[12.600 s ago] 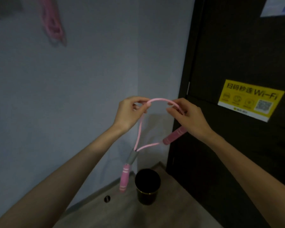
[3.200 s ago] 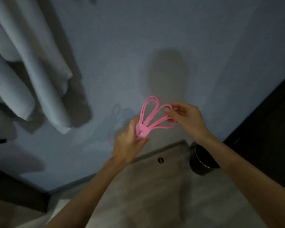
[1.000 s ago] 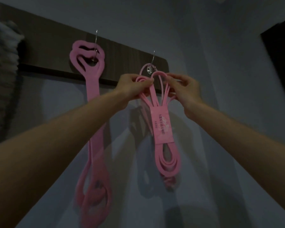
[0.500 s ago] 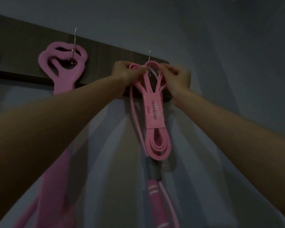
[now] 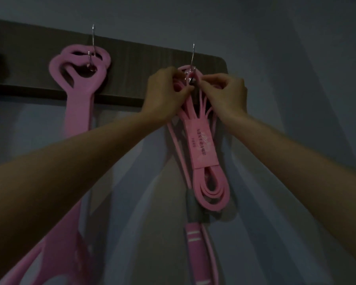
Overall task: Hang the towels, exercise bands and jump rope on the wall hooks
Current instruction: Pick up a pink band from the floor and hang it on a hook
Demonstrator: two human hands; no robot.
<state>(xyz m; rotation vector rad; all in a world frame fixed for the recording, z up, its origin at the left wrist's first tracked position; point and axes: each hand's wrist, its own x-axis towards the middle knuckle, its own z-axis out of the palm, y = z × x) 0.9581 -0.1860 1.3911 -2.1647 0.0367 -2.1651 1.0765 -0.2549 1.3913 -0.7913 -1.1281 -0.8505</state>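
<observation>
Bundled band [image 5: 206, 149] now at hook [image 5: 193, 58], left hand [image 5: 164, 97] and right hand [image 5: 227, 94] pinching.

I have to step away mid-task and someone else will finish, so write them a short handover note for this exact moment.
Hands: the left hand and right hand both pinch the top loops of the sleeved band at the right hook.
Things: the wide band hangs on the left hook. The jump rope hangs behind the sleeved band, seemingly from the right hook.
Done: wide band and jump rope hung.
Left: seat the sleeved band's loops on the hook, then let go. The towels are out of view, so check them.
</observation>
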